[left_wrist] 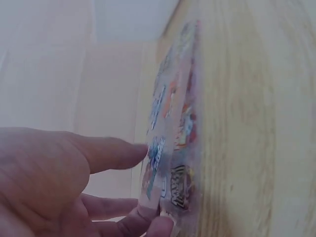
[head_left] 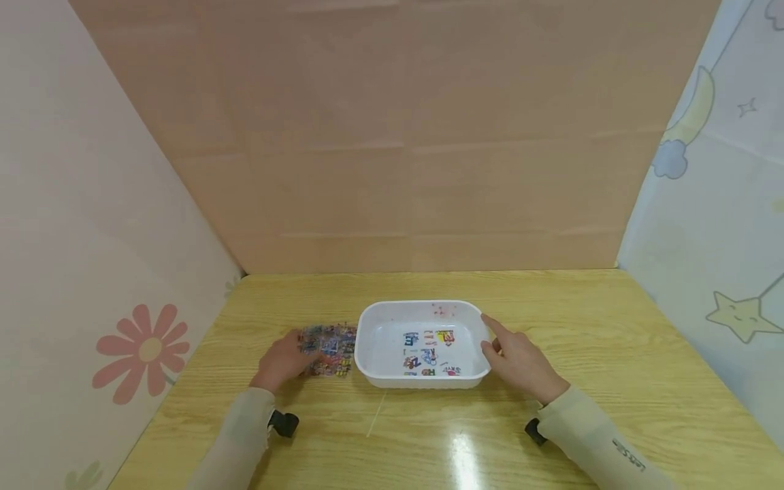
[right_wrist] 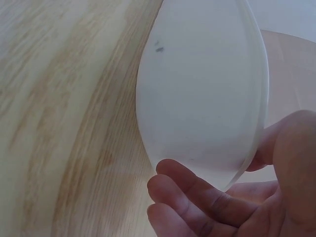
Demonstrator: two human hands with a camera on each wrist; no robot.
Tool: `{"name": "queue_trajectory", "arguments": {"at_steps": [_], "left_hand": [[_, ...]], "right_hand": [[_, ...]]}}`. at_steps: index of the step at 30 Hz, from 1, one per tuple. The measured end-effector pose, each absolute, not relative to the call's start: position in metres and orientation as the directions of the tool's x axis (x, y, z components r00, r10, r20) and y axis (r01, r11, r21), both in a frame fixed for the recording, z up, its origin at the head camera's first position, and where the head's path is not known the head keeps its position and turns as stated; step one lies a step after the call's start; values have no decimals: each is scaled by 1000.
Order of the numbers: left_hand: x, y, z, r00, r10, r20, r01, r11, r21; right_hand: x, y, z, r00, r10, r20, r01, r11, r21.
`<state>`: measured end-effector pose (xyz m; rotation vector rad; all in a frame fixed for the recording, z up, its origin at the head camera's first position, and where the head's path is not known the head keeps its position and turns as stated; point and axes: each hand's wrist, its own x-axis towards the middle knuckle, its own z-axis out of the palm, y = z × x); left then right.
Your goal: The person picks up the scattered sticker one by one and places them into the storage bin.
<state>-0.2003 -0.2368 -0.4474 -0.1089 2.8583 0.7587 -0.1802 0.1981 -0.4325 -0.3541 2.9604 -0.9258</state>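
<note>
A white plastic basin (head_left: 422, 382) stands on the wooden table, with colourful cartoon pictures and lettering on its inner floor. My right hand (head_left: 520, 357) grips the basin's right end. In the right wrist view, the thumb is at the rim and the fingers (right_wrist: 197, 197) lie against the outer wall. Left of the basin are clear sticker sheets (head_left: 333, 348) printed with small colourful figures. My left hand (head_left: 288, 357) pinches their left edge, and in the left wrist view its thumb (left_wrist: 116, 153) is on one face with fingertips at the lower edge.
A thin pale strip (head_left: 376, 415) lies on the table (head_left: 582, 320) in front of the basin. Behind the table rises a tan backdrop (head_left: 404, 170). Patterned panels (head_left: 147, 272) border both sides. Black bands (head_left: 284, 423) are on the wrists.
</note>
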Motion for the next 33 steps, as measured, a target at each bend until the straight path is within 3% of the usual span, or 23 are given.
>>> {"name": "queue_trajectory", "arguments": {"at_steps": [17, 25, 33], "left_hand": [[-203, -254, -438, -983, -48, -179, -166, 658, 734], [-203, -254, -431, -993, -68, -100, -121, 636, 762], [-202, -257, -433, -988, -92, -124, -154, 630, 761]], "right_hand": [[-183, 198, -434, -976, -213, 39, -198, 803, -563], [-184, 200, -435, -975, -219, 43, -203, 795, -572], [-184, 200, -435, -972, -232, 42, -214, 795, -568]]}}
